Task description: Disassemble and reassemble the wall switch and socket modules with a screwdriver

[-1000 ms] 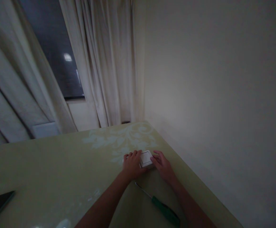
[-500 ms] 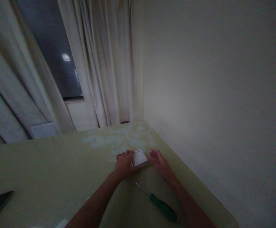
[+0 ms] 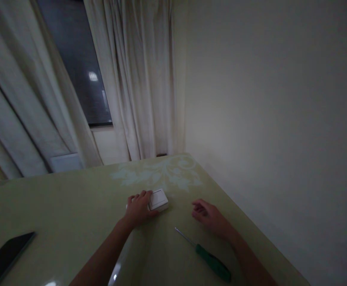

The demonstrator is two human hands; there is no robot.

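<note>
My left hand point(image 3: 139, 209) is wrapped over the left part of a white box-shaped wall switch point(image 3: 159, 200), which rests on the table. Its right end, with a flat square panel on top, shows beyond my fingers; the rest is hidden under the palm. Apart from it, to the right, my right hand point(image 3: 206, 215) hovers over the table with loosely bent fingers and nothing visible in them. A screwdriver point(image 3: 212, 263) with a green handle lies nearer to me, its thin metal shaft pointing up and left, between my two forearms.
The table point(image 3: 80, 210) has a glossy greenish top with a pale leaf pattern. At the lower left lies a dark flat device point(image 3: 8, 254). A bare wall point(image 3: 265, 119) runs along the right edge. Behind the table hang curtains point(image 3: 143, 79) beside a dark window point(image 3: 74, 55).
My left hand has shifted left with the white wall switch. My right hand has drawn away from it to the right, and its fingers are more bent. The view has also shifted slightly.
</note>
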